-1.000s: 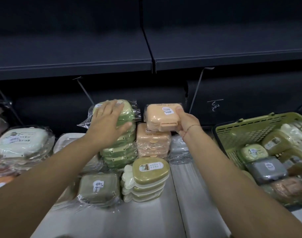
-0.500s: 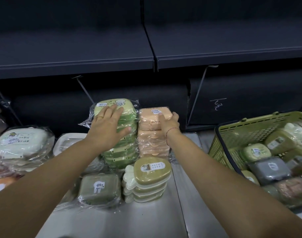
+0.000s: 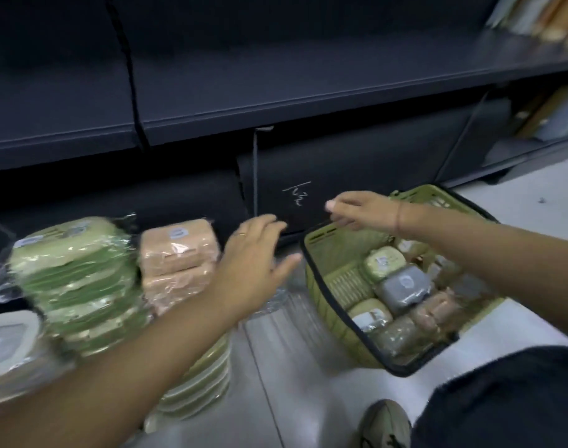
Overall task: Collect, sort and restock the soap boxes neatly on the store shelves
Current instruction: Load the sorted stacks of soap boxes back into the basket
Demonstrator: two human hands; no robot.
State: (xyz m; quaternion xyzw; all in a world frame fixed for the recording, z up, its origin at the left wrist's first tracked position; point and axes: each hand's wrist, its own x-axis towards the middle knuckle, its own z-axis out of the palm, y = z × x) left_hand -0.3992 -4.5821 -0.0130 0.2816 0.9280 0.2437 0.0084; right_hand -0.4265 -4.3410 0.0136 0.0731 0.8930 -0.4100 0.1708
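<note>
Shelving (image 3: 276,101): dark boards span the top of the view, with a pale scribble (image 3: 297,194) on the back panel below.
Pale surface (image 3: 276,367): carries the stacks and the basket.
Basket (image 3: 334,247): green with a dark rim, standing to the right of the stacks. It holds wrapped soap boxes lying side by side.
Green stack (image 3: 75,279): film-wrapped green soap boxes piled high, at the left; motion blur hides the details.
Peach stack (image 3: 179,260): wrapped peach soap boxes just beside the green stack, on its right.
Olive stack (image 3: 201,383): a lower pile nearer the camera, partly hidden under the left forearm.
White box (image 3: 7,341): wrapped, at the left edge.
Left hand (image 3: 256,263): fingers spread and relaxed, holding nothing. It is in the air between the peach stack and the basket, just right of the stack's top and apart from it.
Right hand (image 3: 363,210): fingers loosely extended and empty. It is over the basket's far rim, above the boxes inside and touching none of them.
Grey box (image 3: 405,286): in the basket, below and nearer than the right hand.
Pale green box (image 3: 384,261): touching the grey box on its far side, the basket box closest to the right hand.
Shoe (image 3: 386,421): at the bottom edge, beside a dark trouser leg (image 3: 502,399).
</note>
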